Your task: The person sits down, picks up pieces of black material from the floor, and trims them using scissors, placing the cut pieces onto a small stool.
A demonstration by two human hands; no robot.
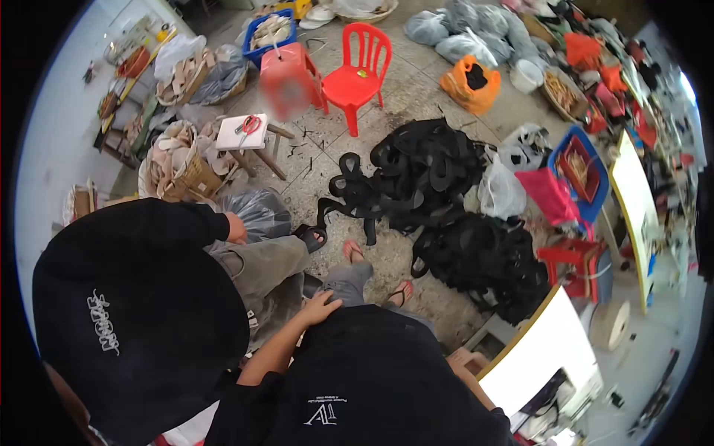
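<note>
Your left hand (pixel 321 307) lay palm down on the soft grey cloth of your trousers (pixel 349 281), its fingers flat and loosely spread, the bare forearm slanting in from between seven and eight o'clock. At three o'clock, your right hand (pixel 465 360) was low beside the yellow edge of a smooth white counter (pixel 539 353); whether its fingers were wide or narrow, I could not tell. On the rough speckled floor (pixel 312 160), a heap of flat, looped black straps (pixel 428 160) sprawled at one o'clock. A red plastic chair (pixel 353 88) stood at twelve.
</note>
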